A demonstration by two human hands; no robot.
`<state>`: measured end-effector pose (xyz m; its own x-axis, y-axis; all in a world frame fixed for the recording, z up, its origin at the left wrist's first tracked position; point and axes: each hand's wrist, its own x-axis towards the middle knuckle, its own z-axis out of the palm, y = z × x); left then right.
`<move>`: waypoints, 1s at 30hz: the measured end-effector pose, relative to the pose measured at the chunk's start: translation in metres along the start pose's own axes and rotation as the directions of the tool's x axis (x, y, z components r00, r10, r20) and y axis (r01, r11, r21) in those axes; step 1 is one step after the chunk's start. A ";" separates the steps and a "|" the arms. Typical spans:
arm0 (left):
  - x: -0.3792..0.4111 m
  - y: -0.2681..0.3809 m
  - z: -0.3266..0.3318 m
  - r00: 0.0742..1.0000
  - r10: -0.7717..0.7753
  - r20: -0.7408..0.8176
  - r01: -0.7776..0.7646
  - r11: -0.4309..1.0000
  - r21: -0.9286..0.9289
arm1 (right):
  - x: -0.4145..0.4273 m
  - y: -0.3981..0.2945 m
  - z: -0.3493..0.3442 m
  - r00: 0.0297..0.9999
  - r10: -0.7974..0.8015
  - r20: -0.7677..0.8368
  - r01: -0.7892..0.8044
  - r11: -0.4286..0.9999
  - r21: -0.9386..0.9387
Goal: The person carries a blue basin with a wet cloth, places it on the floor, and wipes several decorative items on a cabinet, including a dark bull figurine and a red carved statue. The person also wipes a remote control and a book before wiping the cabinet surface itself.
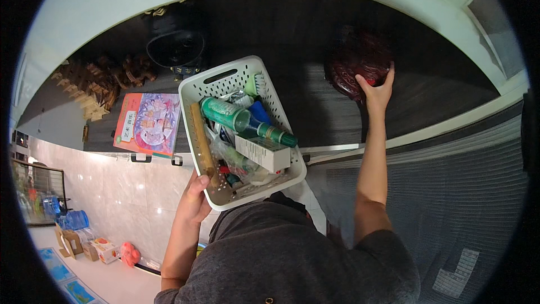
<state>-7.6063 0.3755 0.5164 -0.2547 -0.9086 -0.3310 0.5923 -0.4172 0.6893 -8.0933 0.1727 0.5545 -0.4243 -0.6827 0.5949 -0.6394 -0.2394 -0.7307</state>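
My left hand (198, 196) grips the near left rim of a white perforated plastic basket (297, 158), which is tilted above the cabinet's front edge. In the basket lie a green bottle (228, 114), a small white box (263, 152), a brush with a green back (255, 84), a yellowish strip (202, 143), a blue item (259, 112) and clear plastic bags (228, 152). On the right, my right hand (378, 90) is closed around the edge of a dark red carved ornament (348, 69) on the dark shelf. The ornament's far side is lost in shadow.
Left of the basket lies an orange and purple textbook (147, 124). Behind it stand a wooden carving (105, 82) and a black figure with a wide bowl (176, 48). A grey mesh curtain (422, 194) hangs at right. Cardboard boxes (103, 250) and blue water jugs (71, 219) stand lower left.
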 end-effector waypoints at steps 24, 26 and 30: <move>-0.058 0.014 0.046 0.999 0.041 -0.010 -0.042 0.992 -0.117 | -0.046 -0.132 0.015 0.972 -0.103 -0.210 0.162 0.943 0.291; -0.082 0.019 0.045 0.996 0.080 -0.048 -0.085 0.990 -0.110 | -0.057 -0.155 0.044 0.981 -0.044 0.189 -0.028 0.931 0.364; -0.104 0.018 0.013 0.970 0.221 -0.097 -0.225 0.974 -0.037 | -0.062 -0.173 0.151 0.770 -0.020 0.638 -0.274 0.892 0.359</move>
<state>-7.5797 0.4625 0.5716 -0.0421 -0.9718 -0.2319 0.6623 -0.2010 0.7218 -7.8598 0.1524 0.5936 0.0956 -0.9612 0.2587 -0.2243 -0.2740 -0.9352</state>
